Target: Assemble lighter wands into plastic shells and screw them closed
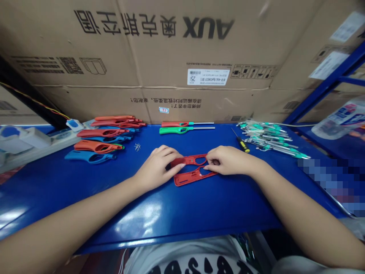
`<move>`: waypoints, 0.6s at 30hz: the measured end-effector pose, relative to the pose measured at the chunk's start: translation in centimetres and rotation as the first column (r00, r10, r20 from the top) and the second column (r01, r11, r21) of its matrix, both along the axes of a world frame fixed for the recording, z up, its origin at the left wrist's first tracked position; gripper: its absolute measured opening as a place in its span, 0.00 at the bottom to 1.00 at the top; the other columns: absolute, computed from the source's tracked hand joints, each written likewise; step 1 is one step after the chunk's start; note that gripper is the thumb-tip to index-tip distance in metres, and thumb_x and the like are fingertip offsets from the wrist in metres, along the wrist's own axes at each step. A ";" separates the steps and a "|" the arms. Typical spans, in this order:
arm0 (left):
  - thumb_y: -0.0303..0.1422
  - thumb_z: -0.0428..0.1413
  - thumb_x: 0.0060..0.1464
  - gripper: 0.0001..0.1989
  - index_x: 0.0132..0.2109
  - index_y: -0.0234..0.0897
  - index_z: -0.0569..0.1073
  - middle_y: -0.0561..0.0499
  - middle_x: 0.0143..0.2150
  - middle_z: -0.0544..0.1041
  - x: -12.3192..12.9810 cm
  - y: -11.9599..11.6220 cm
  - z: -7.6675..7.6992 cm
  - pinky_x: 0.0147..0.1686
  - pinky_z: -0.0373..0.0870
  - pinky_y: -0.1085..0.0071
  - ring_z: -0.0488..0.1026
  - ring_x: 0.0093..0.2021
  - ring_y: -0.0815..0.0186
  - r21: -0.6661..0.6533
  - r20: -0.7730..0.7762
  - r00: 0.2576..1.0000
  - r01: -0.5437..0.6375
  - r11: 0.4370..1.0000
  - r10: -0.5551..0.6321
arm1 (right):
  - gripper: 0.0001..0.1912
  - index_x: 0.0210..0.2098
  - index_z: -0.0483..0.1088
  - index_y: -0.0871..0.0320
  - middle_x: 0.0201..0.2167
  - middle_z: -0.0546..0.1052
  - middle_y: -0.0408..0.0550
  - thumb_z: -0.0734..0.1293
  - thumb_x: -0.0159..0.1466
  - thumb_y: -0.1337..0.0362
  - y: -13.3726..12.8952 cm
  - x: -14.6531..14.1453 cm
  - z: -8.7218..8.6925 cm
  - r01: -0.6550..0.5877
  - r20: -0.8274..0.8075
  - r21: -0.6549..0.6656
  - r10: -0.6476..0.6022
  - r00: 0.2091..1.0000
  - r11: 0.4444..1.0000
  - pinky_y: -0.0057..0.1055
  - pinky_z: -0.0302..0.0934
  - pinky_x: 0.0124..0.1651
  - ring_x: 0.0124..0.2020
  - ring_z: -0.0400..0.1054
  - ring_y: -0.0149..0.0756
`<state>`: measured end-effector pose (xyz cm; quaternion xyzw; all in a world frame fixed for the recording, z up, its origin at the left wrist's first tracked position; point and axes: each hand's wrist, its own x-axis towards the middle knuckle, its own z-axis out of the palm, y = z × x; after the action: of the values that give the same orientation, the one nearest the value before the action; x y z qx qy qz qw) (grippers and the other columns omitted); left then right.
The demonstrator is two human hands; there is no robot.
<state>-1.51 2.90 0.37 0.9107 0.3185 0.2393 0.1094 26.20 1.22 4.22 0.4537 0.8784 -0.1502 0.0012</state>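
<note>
Blue table [159, 213], upside-down-printed cardboard [159, 49] behind. Nearest the table's front edge: two red casing halves [189, 178], hollow sides up; left hand [159, 167] pinches one, right hand [224, 160] curls over both.

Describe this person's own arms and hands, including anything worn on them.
The left hand and right hand are bare, with slim fingers and no gloves; no ring shows. The left forearm and right forearm show no sleeve, watch, bracelet or marking. Fingernail details are too small to tell.
</note>
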 end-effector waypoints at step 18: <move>0.43 0.57 0.61 0.14 0.45 0.39 0.77 0.47 0.46 0.78 0.0 -1.6 1.6 0.44 0.69 0.61 0.73 0.46 0.57 0.101 -0.230 0.971 0.096 0.990 -0.071 | 0.16 0.47 0.75 0.59 0.37 0.78 0.54 0.62 0.62 0.69 -1.0 14.2 4.9 0.821 -0.394 0.395 -0.731 0.557 0.413 0.34 0.63 0.42 0.33 0.68 0.37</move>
<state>-1.48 1.31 1.95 0.9492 0.2764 0.1468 0.0315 40.44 0.22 9.09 0.7751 0.5668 0.0836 -0.2663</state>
